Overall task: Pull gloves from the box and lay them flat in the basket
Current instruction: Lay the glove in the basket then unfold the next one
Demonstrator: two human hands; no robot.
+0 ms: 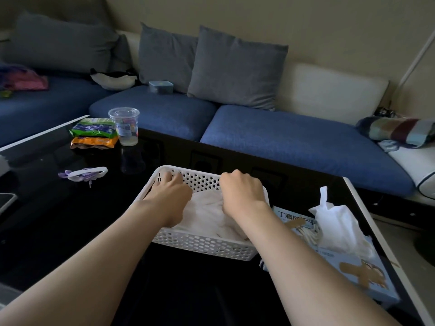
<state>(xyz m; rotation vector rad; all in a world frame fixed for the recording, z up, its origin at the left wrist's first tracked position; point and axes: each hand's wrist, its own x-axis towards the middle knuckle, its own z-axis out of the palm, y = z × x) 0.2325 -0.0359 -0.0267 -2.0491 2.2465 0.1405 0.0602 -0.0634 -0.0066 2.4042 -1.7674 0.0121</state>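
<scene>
Both hands are down in the white basket (202, 244). The left hand (168, 192) lies at its ten o'clock corner, fingers spread and fairly straight on the pale gloves (207, 214). The right hand (242, 191) sits at one o'clock, knuckles up, fingers curled under; whether they pinch glove material I cannot tell. The pile looks rumpled in the middle, so the smart play is to pin with the left and smooth outward toward the rim with the right. At four o'clock, the glove box (362, 276) has another glove (334, 222) poking up.
</scene>
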